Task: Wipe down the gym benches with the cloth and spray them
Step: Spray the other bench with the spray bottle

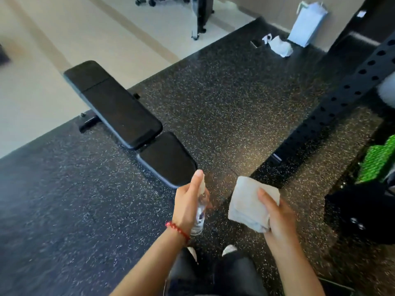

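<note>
Speckled black rubber floor [235, 92] underfoot; on it a flat bench [119, 112] with smooth black padding, ahead and left; the right hand [277, 221] pinches a folded white terry cloth [248, 204]; the left hand [188, 204] grips a clear plastic spray bottle [199, 214], its label unreadable.

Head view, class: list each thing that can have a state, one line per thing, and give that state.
Left hand: grips the spray bottle.
Spray bottle: held upright, clear.
Right hand: holds the cloth.
Cloth: folded, off the bench.
Bench: flat, nothing on it.
White bag: standing against the wall.
</note>
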The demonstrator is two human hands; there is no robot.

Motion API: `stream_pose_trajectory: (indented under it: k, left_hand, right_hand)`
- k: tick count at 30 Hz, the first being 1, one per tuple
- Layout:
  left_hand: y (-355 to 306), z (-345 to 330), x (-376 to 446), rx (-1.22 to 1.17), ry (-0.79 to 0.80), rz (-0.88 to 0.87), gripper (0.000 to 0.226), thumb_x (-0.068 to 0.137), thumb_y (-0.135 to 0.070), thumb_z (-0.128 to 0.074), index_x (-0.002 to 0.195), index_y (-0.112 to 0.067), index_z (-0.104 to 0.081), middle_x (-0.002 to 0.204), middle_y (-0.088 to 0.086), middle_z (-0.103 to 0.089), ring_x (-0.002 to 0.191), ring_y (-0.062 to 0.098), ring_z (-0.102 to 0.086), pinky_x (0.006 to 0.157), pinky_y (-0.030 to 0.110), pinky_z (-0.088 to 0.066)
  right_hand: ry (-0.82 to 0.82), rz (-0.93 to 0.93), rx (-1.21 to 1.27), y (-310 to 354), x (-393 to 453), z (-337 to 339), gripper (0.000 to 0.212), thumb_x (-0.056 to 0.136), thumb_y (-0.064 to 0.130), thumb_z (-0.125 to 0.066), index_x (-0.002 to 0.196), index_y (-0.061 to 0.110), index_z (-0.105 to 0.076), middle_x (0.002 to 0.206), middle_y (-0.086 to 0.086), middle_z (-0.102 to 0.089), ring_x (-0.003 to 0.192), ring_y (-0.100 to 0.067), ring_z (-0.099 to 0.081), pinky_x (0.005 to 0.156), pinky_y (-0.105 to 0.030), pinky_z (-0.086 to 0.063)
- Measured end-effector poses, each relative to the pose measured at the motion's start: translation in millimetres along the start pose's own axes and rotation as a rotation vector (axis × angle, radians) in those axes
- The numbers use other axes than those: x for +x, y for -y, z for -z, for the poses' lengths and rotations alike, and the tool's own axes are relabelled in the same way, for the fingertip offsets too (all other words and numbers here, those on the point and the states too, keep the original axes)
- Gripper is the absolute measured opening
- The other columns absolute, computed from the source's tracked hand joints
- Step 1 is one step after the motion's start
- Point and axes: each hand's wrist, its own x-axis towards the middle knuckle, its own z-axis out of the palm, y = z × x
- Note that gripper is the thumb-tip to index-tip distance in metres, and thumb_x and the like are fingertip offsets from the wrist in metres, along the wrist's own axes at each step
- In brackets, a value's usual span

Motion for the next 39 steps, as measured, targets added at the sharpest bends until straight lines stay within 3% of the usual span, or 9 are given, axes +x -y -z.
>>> stream_pose_trajectory:
  k: [3, 8, 16, 21, 25, 29, 31, 35, 39]
  left_hand:
    - [2.9, 19.6, 25.0, 0.023, -0.103, 0.063, 0.067, 0.064, -0.067, -0.048, 0.051, -0.002, -0.052, 0.045, 0.013, -0.05, 0.039, 0.021, -0.05, 0.042, 0.024, -0.043]
    - [18.7, 44.6, 72.0, -0.016, -0.299, 0.173, 0.062, 0.08, -0.057, -0.051, 0.054, 0.0, -0.053, 0.042, 0.009, -0.05, 0.035, 0.018, -0.046, 0.038, 0.022, -0.04]
    - [35.8, 55.2, 145.3, -0.038, -0.56, 0.321, 0.064, 0.079, -0.06, -0.05, 0.032, -0.017, -0.047, 0.037, 0.004, -0.048, 0.032, 0.018, -0.045, 0.045, 0.026, -0.039]
    - [42.1, 62.3, 173.9, -0.023, -0.744, 0.411, 0.06, 0.086, -0.052, -0.049, 0.039, -0.014, -0.053, 0.035, -0.001, -0.053, 0.035, 0.017, -0.05, 0.047, 0.028, -0.039]
    - [39.2, 66.3, 183.7, -0.053, -0.757, 0.448, 0.057, 0.077, -0.053, -0.051, 0.035, -0.014, -0.053, 0.037, 0.004, -0.051, 0.031, 0.018, -0.044, 0.04, 0.023, -0.038]
    - [37.7, 75.6, 194.3, -0.027, -0.811, 0.462, 0.051, 0.087, -0.035, -0.049, 0.042, -0.011, -0.047, 0.031, -0.004, -0.045, 0.024, 0.01, -0.038, 0.028, 0.013, -0.027]
    - [35.3, 81.1, 196.9, 0.0, -0.826, 0.465, 0.05, 0.089, -0.033, -0.048, 0.045, -0.01, -0.043, 0.029, -0.004, -0.043, 0.022, 0.007, -0.036, 0.025, 0.012, -0.025]
    - [27.9, 97.5, 205.8, -0.003, -0.772, 0.438, 0.043, 0.091, -0.042, -0.049, 0.068, -0.005, -0.047, 0.039, 0.004, -0.044, 0.025, 0.012, -0.039, 0.029, 0.014, -0.031]
    - [17.9, 128.6, 223.3, 0.043, -0.698, 0.377, 0.059, 0.084, -0.056, -0.049, 0.045, -0.012, -0.042, 0.04, 0.006, -0.046, 0.033, 0.019, -0.044, 0.044, 0.029, -0.04]
  right_hand:
    - [0.042, -0.044, -0.042, 0.8, 20.8, -27.4, 0.01, 0.076, 0.019, -0.07, 0.086, 0.017, -0.068, 0.086, 0.002, -0.073, 0.084, -0.019, -0.068, 0.07, -0.037, -0.053]
    - [0.13, -0.096, -0.11, 1.8, 67.8, -76.9, 0.006, 0.078, 0.013, -0.069, 0.084, 0.014, -0.068, 0.093, -0.007, -0.071, 0.089, -0.024, -0.066, 0.082, -0.044, -0.052]
    - [0.325, -0.162, -0.288, 13.9, 148.1, -133.2, 0.003, 0.075, 0.022, -0.072, 0.077, 0.02, -0.073, 0.08, 0.003, -0.074, 0.08, -0.017, -0.067, 0.074, -0.04, -0.052]
    - [0.343, -0.209, -0.323, 21.1, 180.6, -152.0, 0.027, 0.057, 0.032, -0.075, 0.079, 0.016, -0.072, 0.079, 0.005, -0.074, 0.076, -0.012, -0.07, 0.07, -0.035, -0.052]
    - [0.367, -0.236, -0.346, 24.5, 189.4, -163.2, 0.031, 0.052, 0.038, -0.076, 0.079, 0.023, -0.075, 0.084, 0.004, -0.074, 0.081, -0.015, -0.069, 0.073, -0.035, -0.054]
    - [0.389, -0.253, -0.357, 18.9, 195.3, -176.8, 0.023, 0.064, 0.03, -0.075, 0.082, 0.018, -0.073, 0.083, 0.003, -0.074, 0.079, -0.015, -0.069, 0.064, -0.03, -0.055]
    - [0.387, -0.258, -0.362, 17.2, 195.8, -185.5, 0.026, 0.061, 0.032, -0.075, 0.082, 0.017, -0.073, 0.082, 0.003, -0.074, 0.08, -0.015, -0.069, 0.067, -0.032, -0.055]
    - [0.382, -0.245, -0.354, 15.5, 196.4, -209.3, 0.034, 0.056, 0.035, -0.075, 0.084, 0.015, -0.072, 0.081, 0.004, -0.074, 0.078, -0.014, -0.069, 0.064, -0.03, -0.055]
    - [0.351, -0.218, -0.357, 8.1, 198.5, -245.5, 0.026, 0.069, 0.027, -0.074, 0.091, 0.015, -0.07, 0.09, -0.001, -0.073, 0.086, -0.018, -0.068, 0.076, -0.037, -0.054]
